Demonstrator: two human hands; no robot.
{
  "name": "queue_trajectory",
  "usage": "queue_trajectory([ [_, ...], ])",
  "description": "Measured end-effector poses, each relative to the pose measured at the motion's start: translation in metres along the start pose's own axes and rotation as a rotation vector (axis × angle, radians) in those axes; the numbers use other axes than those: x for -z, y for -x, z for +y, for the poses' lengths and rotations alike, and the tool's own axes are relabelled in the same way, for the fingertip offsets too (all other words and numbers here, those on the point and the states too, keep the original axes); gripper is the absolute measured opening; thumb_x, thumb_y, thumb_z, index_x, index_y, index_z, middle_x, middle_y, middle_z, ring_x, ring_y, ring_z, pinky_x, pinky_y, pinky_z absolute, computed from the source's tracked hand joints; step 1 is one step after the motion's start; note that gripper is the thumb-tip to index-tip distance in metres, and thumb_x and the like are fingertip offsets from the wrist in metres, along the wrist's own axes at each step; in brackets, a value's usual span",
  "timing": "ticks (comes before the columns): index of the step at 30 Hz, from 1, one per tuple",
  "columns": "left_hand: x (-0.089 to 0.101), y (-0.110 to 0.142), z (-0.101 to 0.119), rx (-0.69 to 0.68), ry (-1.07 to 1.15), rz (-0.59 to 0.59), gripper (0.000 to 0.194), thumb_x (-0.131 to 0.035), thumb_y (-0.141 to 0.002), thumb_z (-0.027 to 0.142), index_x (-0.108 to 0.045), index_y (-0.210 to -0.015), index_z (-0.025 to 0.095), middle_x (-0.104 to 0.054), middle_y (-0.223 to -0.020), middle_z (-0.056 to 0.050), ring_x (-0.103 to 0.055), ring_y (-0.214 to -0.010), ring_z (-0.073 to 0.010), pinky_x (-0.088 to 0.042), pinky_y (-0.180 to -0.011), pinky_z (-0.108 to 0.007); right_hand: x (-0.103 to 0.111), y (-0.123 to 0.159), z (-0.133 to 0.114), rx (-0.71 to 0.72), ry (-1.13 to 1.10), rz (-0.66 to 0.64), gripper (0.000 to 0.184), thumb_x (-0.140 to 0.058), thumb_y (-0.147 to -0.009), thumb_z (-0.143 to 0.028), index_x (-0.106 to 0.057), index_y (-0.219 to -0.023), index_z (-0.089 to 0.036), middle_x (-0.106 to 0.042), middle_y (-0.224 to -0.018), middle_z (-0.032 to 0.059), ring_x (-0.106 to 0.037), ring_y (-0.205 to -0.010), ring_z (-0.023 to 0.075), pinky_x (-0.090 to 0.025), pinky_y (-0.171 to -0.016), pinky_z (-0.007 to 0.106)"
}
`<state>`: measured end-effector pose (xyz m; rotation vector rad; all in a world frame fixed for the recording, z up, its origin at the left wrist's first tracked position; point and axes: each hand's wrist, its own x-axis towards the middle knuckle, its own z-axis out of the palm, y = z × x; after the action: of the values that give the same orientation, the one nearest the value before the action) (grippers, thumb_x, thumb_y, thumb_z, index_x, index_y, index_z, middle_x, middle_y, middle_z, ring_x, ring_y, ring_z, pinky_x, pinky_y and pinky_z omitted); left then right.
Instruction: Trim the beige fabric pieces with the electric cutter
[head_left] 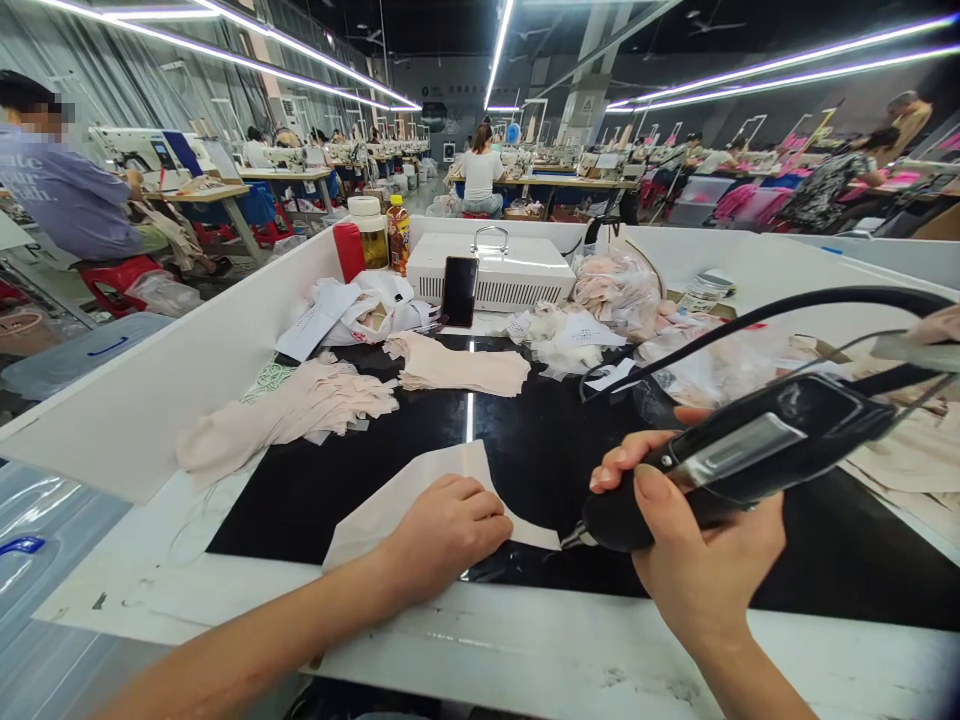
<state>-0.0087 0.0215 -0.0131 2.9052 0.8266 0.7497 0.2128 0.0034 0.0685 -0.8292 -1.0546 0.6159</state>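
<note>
Your pale fabric piece (405, 490) lies near the front edge of a glossy black panel (555, 440) on the white worktop (585, 640), and a stretch of dark surface separates it from the folded stack of beige cloth (465, 365) farther back. Your right hand's grip is wrapped around a black handheld tool (750, 460), whose slim metal tip (576, 538) is at the piece's narrow right end; you cannot tell whether they touch. Your left hand (457, 520) rests palm down on the piece, fingers curled, and whether it pinches the cloth is hidden. To the left, a loose, layered heap of beige cloth (285, 410) reaches over the panel's edge toward the raised white side wall (247, 345). Crinkled clear plastic bags (720, 350) crowd the right, beneath the tool's thick black cable (750, 305). At the back, a smooth dark phone (460, 290) leans before a slotted white box (491, 265). The piece is thin and flat, its right side a deep inward curve.
</note>
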Motion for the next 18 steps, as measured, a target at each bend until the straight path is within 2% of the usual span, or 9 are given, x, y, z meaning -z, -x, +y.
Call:
queue_trajectory([
  [7,-0.001,-0.002,0.003,0.01,-0.024,-0.03,0.016,-0.065,-0.112,0.018,-0.069,-0.097,0.018,-0.074,-0.099,-0.001,-0.064,-0.09,-0.0189,-0.049,-0.085,-0.035,-0.02,-0.006,0.003,0.015,-0.039,-0.003,0.045,-0.091,-0.09,-0.032,-0.064,-0.125,-0.03,-0.071,-0.085,-0.0056,-0.068,-0.064,0.0166,-0.06,-0.067,0.036],
  [11,0.002,-0.004,0.005,0.005,-0.044,-0.053,0.013,-0.065,-0.11,0.012,-0.069,-0.1,0.018,-0.075,-0.1,-0.002,-0.065,-0.091,-0.0193,-0.05,-0.085,-0.035,-0.032,-0.003,0.009,0.007,-0.05,-0.016,0.046,-0.091,-0.09,-0.034,-0.061,-0.125,-0.03,-0.07,-0.084,-0.0063,-0.067,-0.061,0.0158,-0.059,-0.062,0.034],
  [18,0.003,-0.003,0.007,0.018,-0.035,-0.082,0.009,-0.067,-0.108,0.011,-0.069,-0.102,0.018,-0.075,-0.103,-0.002,-0.067,-0.096,-0.0202,-0.051,-0.086,-0.036,-0.034,-0.001,0.014,-0.011,-0.039,-0.02,0.05,-0.092,-0.088,-0.033,-0.06,-0.126,-0.029,-0.071,-0.084,-0.0061,-0.067,-0.061,0.0158,-0.059,-0.062,0.034],
])
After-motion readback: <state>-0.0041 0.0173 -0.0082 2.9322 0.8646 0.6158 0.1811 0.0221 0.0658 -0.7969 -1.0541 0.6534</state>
